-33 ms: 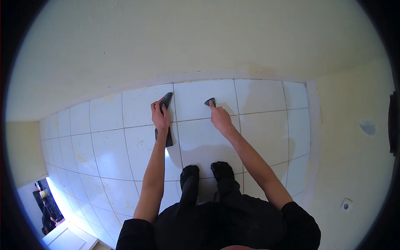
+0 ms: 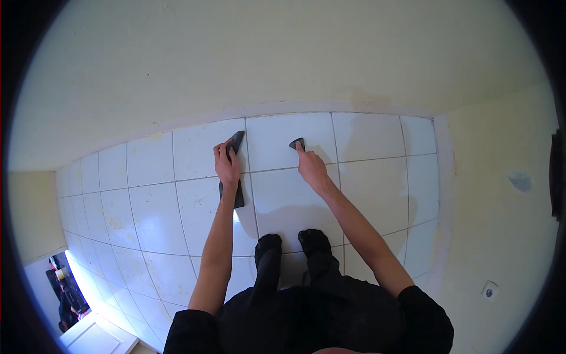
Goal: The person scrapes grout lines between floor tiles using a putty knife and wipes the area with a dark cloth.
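- The person stands on a floor of white square ceramic tiles [image 2: 147, 206] and bends down, with both arms stretched to the row of tiles next to the pale yellow wall [image 2: 283, 59].
- The left hand [image 2: 227, 168] is closed around a long dark flat tool [image 2: 236, 171]; the top end of the tool shows above the fingers and the lower end shows under the palm, close to a grout line [image 2: 250, 177] that runs toward the wall.
- The right hand [image 2: 311, 168] presses a small dark wedge-shaped piece [image 2: 296, 143] on the tile with the stretched index finger; the other fingers are folded, so this grip pushes more than it pinches.
- The step in hand seems to be work on the joints between the tiles near the wall.
- The next move probably calls for steady pressure and for both tools staying on the joint line.
- The two dark shoes [image 2: 292, 245] stand just behind the hands.
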Motion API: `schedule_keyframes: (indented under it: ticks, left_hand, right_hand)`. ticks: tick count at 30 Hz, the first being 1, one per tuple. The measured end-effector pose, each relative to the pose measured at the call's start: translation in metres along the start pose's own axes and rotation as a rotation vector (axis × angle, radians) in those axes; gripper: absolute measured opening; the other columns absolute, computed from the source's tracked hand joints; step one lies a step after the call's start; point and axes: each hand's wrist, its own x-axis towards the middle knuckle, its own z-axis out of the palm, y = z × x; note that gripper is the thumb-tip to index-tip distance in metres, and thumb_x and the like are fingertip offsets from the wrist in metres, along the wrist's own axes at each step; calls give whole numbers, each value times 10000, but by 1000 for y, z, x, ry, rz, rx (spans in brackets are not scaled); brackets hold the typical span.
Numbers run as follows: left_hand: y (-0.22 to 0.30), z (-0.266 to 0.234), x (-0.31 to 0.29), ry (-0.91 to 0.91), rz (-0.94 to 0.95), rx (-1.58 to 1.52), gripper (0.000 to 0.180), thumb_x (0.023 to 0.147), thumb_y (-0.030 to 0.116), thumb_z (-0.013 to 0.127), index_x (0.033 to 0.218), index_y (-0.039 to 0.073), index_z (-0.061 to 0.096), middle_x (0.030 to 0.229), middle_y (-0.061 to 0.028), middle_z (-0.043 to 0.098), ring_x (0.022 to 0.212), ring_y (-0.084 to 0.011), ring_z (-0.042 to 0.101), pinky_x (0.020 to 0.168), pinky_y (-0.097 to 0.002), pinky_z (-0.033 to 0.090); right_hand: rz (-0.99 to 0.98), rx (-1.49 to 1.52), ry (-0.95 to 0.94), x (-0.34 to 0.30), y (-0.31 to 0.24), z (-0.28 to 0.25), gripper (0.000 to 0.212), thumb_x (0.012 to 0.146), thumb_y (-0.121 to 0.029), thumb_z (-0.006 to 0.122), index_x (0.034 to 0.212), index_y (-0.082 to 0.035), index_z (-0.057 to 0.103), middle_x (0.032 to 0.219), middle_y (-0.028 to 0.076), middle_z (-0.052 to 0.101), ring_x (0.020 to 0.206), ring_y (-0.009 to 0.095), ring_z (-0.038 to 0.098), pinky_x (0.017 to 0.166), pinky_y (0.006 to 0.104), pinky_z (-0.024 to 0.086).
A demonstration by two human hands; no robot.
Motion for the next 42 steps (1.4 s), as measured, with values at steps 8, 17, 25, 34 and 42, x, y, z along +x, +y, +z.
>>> schedule_keyframes:
  ticks: [8,17,25,34,42]
  left_hand:
    - [0,0,0,-8,-3,-12,250,987,135,528,1211,127,637,1201,-115,577,1104,-341,610,922,-417,509]
    - [2,-1,0,-12,-23,-44,252,984,132,529,1212,117,637,1188,-120,583,1092,-343,613,912,-414,510]
    - [-2,-1,1,12,25,-24,260,978,129,524,1210,119,641,1192,-116,583,1057,-352,624,879,-430,522]
    - [16,-5,0,37,4,-72,350,967,79,529,1305,128,609,1107,-123,584,976,-311,609,860,-395,524]
    - [-2,-2,2,39,83,-48,296,949,83,551,1241,55,584,1148,-148,603,1058,-354,618,894,-426,499]
  right_hand:
    - [61,47,-5,4,-13,-7,536,923,-15,479,1453,49,440,830,259,686,784,418,701,700,514,577]
    - [63,60,-4,3,-9,-5,532,934,-16,479,1460,50,429,846,273,678,799,427,697,706,517,575]
    - [105,43,-43,9,-11,-11,538,937,-24,491,1472,8,436,909,268,674,869,427,692,754,507,572]
    - [109,-44,-68,12,-9,-18,545,901,-20,540,1442,6,479,922,255,685,855,403,705,746,492,577]
    - [64,-52,-32,16,-12,-18,520,908,-44,532,1424,10,500,918,263,694,864,393,712,733,487,580]
